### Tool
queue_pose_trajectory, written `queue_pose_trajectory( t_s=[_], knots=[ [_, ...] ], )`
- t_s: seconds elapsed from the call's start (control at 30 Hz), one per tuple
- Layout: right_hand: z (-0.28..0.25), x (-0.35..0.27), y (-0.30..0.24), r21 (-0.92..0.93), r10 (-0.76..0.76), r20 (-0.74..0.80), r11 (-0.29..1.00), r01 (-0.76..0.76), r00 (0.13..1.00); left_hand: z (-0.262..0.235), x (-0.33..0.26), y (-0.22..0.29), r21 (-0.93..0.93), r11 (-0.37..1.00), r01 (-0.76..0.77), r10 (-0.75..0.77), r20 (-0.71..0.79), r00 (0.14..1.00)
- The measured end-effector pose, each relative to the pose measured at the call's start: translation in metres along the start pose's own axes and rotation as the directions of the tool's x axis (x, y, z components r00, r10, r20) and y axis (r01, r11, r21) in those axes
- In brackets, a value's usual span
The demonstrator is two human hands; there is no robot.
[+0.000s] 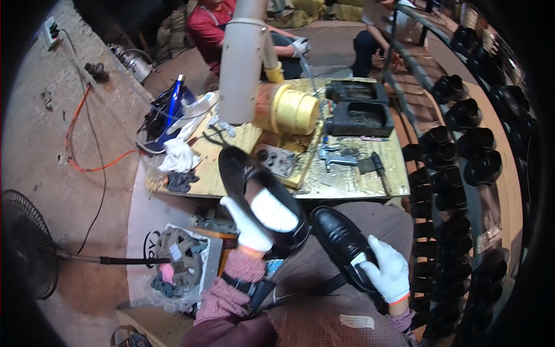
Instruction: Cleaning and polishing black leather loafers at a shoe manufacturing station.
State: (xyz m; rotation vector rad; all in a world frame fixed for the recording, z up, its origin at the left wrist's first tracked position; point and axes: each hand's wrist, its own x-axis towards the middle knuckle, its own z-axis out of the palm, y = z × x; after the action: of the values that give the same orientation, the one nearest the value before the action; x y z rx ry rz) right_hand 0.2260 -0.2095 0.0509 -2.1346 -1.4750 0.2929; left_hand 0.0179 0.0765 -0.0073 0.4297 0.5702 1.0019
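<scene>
The person holds one black shoe in each gloved hand. The left hand (250, 226) grips a black loafer (258, 195) with white stuffing inside, raised over the near edge of the desk (347, 184). The right hand (388, 272) clasps the second shoe (342, 243) on the lap. Both shoes look shiny, so the work seems mostly done. The yellow desk carries a hammer (378, 170) and dark trays (361, 118). At the right, racks (457, 156) hold many black shoes. A fan (26, 243) stands on the floor at the left.

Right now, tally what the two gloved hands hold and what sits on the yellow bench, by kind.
Glossy black leather loafers in hand: 2, one in the left hand, one in the right hand
Black rectangular moulds on the bench: 2
Hammers: 1
Total: 5
</scene>
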Motion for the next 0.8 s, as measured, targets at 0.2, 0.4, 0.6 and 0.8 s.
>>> queue_pose_trajectory(
  t_s=[0.2,0.4,0.6,0.8],
  knots=[
    [0.005,0.003,0.008,-0.001,0.048,0.073,0.999,-0.048,0.996,0.051,0.031,0.004,-0.099,0.987,-0.129,0.125,-0.045,0.991],
    [-0.007,0.01,0.0,0.061,0.07,0.058,0.995,-0.074,0.996,0.058,0.055,0.008,-0.164,0.977,-0.135,0.14,0.022,0.99],
    [-0.049,0.043,0.035,0.18,0.117,-0.208,0.98,-0.079,0.971,0.06,0.074,0.009,-0.096,0.947,-0.308,0.315,0.075,0.946],
    [0.017,0.128,0.112,-0.223,0.125,-0.208,0.96,-0.171,0.97,0.073,0.066,0.015,-0.097,0.94,-0.327,0.331,0.026,0.943]
  ],
)
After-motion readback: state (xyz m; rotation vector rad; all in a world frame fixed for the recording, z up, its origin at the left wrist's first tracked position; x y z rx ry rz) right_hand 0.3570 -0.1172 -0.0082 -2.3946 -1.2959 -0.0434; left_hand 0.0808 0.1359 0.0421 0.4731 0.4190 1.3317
